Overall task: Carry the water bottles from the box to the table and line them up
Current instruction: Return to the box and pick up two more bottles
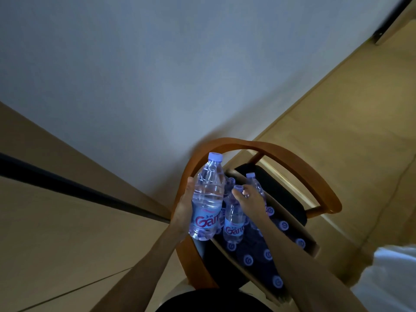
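Two bottles are in play right now. My left hand (183, 212) holds one water bottle (207, 199) up out of the box (290, 224). My fingers wrap round its side from behind, so I only see the thumb edge and palm. The bottle is nearly upright, cap on top, above the near edge of the box.

My right hand (249, 197) is down in the box. Its fingers (236, 195) are bent and sit right at the cap of a second bottle (234, 219). They look like they pinch the neck, but the light is dim and I cannot tell for sure. A third bottle (253, 183) stands just behind that hand.

The box sits on a wooden chair (292, 158) by the wall. More bottles fill it.

So I think I am at the picking-up step. Next I need a good hold on the second bottle, lift it straight up, then turn and walk to the desk, which I cannot see here.
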